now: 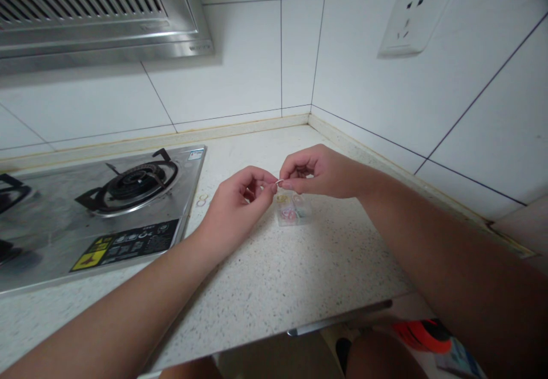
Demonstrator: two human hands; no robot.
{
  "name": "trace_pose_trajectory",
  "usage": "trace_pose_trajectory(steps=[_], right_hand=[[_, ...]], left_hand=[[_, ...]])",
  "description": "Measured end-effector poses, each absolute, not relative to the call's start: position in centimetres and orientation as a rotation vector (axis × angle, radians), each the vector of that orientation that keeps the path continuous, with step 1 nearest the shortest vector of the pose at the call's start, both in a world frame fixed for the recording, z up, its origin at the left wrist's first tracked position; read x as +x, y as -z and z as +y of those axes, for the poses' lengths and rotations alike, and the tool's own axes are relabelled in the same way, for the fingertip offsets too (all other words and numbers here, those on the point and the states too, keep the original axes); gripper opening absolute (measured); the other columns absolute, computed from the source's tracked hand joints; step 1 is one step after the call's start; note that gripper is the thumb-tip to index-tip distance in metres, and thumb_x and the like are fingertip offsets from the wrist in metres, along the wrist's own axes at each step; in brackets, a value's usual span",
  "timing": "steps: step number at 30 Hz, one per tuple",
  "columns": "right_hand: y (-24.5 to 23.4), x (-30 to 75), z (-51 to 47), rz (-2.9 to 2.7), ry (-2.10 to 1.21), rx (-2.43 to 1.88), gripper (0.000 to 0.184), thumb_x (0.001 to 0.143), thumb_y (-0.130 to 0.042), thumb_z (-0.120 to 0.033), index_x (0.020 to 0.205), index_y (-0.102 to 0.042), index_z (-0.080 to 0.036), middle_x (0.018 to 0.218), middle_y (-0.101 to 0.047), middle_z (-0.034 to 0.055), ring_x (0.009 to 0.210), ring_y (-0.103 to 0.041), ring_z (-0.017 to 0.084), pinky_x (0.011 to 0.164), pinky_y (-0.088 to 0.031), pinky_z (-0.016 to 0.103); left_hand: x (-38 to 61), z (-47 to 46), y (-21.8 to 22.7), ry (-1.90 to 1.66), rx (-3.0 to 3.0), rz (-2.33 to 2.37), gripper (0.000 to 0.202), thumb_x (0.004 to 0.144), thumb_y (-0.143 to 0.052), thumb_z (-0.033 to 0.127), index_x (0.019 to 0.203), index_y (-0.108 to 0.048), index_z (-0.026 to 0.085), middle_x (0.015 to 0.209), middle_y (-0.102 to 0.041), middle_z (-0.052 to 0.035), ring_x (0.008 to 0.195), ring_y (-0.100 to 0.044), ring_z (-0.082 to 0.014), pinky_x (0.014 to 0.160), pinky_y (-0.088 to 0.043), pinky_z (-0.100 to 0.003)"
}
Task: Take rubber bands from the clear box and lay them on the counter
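The left hand (240,196) and right hand (317,170) meet fingertip to fingertip. Both are pinched on one small pale elastic band (279,182) held in the air; its exact form is too small to confirm. Directly below the pinch lies a clear plastic compartment box (292,212) containing yellow, pink and green bands. The box rests on the speckled white stone countertop (274,276). Two loose coloured bands (202,200) lie just beside the edge of the stainless steel gas hob (98,213).

Likely faults:
- Pinch slip. If either grip releases under stretch, the band may snap against the fingers or fly off, and it would be hard to spot on the speckled surface.
- Box displacement. A lowered wrist could tip the light box and scatter its contents.
- Stray bands. A nudge could send the loose pair onto the hob.
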State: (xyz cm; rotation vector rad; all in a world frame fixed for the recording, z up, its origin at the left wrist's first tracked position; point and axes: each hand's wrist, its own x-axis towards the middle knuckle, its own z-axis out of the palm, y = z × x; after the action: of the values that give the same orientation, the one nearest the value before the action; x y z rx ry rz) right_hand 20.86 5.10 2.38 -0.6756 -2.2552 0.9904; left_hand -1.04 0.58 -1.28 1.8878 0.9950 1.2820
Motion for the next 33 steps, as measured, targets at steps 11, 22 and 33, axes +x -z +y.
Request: trace_pose_trajectory(steps=[11, 22, 33], right_hand=[[-2.45, 20.74, 5.11, -2.270, -0.984, -0.671, 0.019, 0.090, -0.073, -0.032, 0.090, -0.073, -0.013, 0.069, -0.063, -0.0002, 0.060, -0.051, 0.010, 0.054, -0.038, 0.023], [-2.35, 20.73, 5.25, -2.219, -0.953, -0.661, 0.019, 0.087, -0.075, -0.032, 0.088, -0.072, -0.014, 0.071, -0.064, 0.0008, 0.063, -0.053, 0.011, 0.056, -0.040, 0.024], [-2.30, 20.87, 5.43, -2.239, -1.047, -0.699, 0.028, 0.096, -0.067, -0.041, 0.086, -0.069, -0.015, 0.068, -0.062, -0.0010, 0.059, -0.051, 0.010, 0.054, -0.037, 0.023]], left_hand=[[-1.06, 0.52, 1.30, -1.273, 1.888, 1.010, 0.011, 0.093, -0.069, 0.031, 0.094, -0.071, 0.020, 0.085, -0.067, -0.0023, 0.073, -0.056, -0.0134, 0.066, -0.043, -0.027], [-1.03, 0.62, 1.18, -1.291, 1.862, 1.002, 0.010, 0.093, -0.068, 0.030, 0.093, -0.070, 0.020, 0.084, -0.065, -0.0019, 0.071, -0.053, -0.0129, 0.062, -0.041, -0.025], [-0.86, 0.28, 0.87, -1.328, 1.853, 0.973, 0.008, 0.090, -0.071, 0.027, 0.090, -0.068, 0.019, 0.081, -0.064, -0.0019, 0.069, -0.054, -0.0125, 0.061, -0.041, -0.026]])
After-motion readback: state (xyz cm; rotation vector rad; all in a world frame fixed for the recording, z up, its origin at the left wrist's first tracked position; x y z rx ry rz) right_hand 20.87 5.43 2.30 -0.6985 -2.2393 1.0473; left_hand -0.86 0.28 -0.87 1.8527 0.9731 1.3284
